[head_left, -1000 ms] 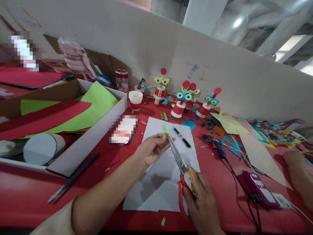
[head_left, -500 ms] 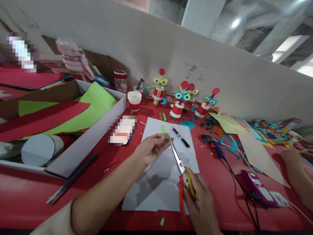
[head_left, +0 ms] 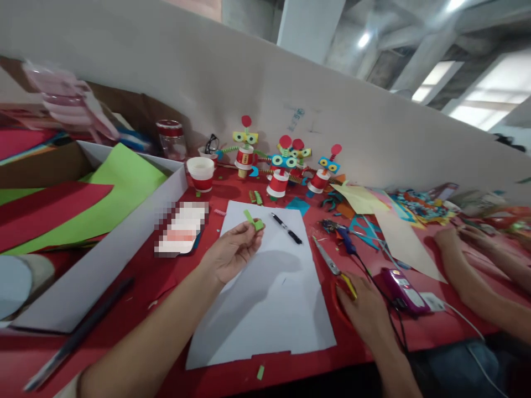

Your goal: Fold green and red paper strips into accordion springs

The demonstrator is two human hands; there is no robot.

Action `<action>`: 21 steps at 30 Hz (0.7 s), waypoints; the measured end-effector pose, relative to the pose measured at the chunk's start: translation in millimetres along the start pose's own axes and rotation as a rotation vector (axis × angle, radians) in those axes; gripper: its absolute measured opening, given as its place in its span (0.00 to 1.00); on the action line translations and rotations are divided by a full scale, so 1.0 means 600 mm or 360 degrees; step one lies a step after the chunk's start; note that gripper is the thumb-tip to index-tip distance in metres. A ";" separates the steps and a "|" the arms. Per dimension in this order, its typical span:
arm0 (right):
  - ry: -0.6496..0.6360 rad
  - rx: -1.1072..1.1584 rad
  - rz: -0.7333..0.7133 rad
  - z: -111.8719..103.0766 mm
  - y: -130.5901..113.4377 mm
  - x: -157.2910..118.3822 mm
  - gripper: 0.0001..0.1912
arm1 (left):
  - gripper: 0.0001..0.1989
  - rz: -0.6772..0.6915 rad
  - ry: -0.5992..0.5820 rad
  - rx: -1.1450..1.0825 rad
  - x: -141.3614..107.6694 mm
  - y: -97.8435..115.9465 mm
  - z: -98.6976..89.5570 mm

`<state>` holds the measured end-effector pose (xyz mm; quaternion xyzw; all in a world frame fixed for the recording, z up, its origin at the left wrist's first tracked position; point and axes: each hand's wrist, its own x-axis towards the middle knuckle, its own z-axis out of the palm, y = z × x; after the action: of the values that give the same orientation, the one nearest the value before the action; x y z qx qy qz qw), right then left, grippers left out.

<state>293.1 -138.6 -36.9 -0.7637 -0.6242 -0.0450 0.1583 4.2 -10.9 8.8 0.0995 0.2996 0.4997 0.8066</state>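
Observation:
Between thumb and fingers, my left hand (head_left: 236, 251) pinches a small folded strip of light green paper (head_left: 256, 224) above a white sheet (head_left: 265, 304). To the right of that sheet, my right hand (head_left: 365, 304) is on the scissors (head_left: 332, 265), which have one red and one yellow handle. Their blades are together, pointing up and left at the red table. A black pen (head_left: 287, 228) rests on the sheet's upper right. Two small green folded paper pieces (head_left: 255, 197) lie just beyond the sheet.
A box of coloured paper (head_left: 124, 237) stands at left, near a phone (head_left: 182, 229). Paper-cup robot figures (head_left: 279, 182) and stacked cups (head_left: 201, 174) line the wall. At right lie a glue gun (head_left: 342, 235), a purple device (head_left: 404, 290) and another person's arms (head_left: 468, 276).
My right hand has carried the scissors away from the green paper, right and down beside the sheet, and their blades have closed. The left hand still pinches the paper. The camera view has turned right.

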 end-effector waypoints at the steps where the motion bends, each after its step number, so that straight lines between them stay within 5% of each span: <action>1: -0.0010 -0.0006 0.0003 0.000 0.000 0.004 0.16 | 0.11 0.0003 0.0008 0.0024 0.001 0.000 -0.001; 9: -0.0110 0.0033 -0.0107 -0.032 0.031 0.085 0.14 | 0.11 0.0122 -0.0020 0.0178 0.004 0.002 -0.003; 13: -0.0171 0.0390 0.0484 -0.035 0.044 0.178 0.12 | 0.09 0.0090 -0.0015 0.0188 0.003 0.000 -0.003; 16: -0.0299 0.0532 0.0619 -0.024 0.045 0.233 0.04 | 0.08 0.0041 -0.0004 0.0195 0.004 -0.001 -0.004; 21: -0.0406 0.0891 0.0755 -0.025 0.040 0.257 0.10 | 0.08 0.0106 0.0012 0.0238 0.005 0.001 -0.003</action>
<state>351.5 -2.5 13.9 -0.8135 -0.4332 0.2603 0.2877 3.5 -8.0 6.4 0.1674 0.3356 0.5029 0.7787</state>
